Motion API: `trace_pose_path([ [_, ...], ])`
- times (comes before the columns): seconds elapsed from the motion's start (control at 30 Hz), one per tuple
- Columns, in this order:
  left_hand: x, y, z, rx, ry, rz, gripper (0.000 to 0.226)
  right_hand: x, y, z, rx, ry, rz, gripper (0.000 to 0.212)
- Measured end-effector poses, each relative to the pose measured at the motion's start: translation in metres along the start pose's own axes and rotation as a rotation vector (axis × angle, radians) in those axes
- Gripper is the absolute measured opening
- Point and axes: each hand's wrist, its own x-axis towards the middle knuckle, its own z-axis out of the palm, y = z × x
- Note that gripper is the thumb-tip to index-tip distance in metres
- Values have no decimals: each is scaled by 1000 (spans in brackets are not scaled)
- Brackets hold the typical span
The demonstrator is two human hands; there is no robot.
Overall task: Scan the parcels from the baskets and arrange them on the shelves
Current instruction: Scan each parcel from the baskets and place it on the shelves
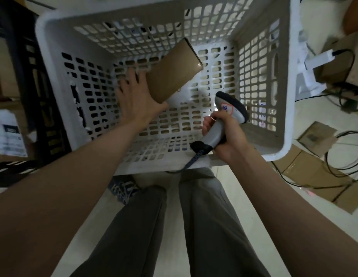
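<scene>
Cardboard makes up the one parcel [173, 70] in the white basket [54, 62], a flat brown box tilted up near the far wall. The person's left hand [137, 96] has fingers spread along its near edge, thumb hooked under the lower corner. The right hand [224, 134] is wrapped round the scanner [228, 118] handle above the basket's near right corner. It looks light, stiff and slick with tape; long edges seem the safest hold.

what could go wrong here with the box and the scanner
The left hand holds the brown parcel only at one tilted end, so it may slip back into the white basket. No label shows on its visible face, so the scanner in the right hand may miss the barcode.
</scene>
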Motion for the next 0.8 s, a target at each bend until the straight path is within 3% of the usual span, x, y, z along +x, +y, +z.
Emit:
trace_pose_path([
  [0.23,-72,-2,-56,-209,10,-52,106,-67,5,32,-106,-32,-120,5],
  [0.37,-116,3,-105,-425,35,-181,104,-122,14,59,-221,-61,-182,14],
  [0.47,-154,10,-150,-578,28,-265,99,-173,24,81,-336,-48,-208,37],
  [0.63,-218,-7,-234,-778,-35,-267,88,-270,43,107,-448,-91,-222,42],
  [0.7,-244,-23,-268,-876,-71,-269,75,-312,49,117,-453,-136,-195,37],
  [0.8,-281,-47,-325,-988,-66,-312,26,-379,60,135,-505,-174,-212,37],
])
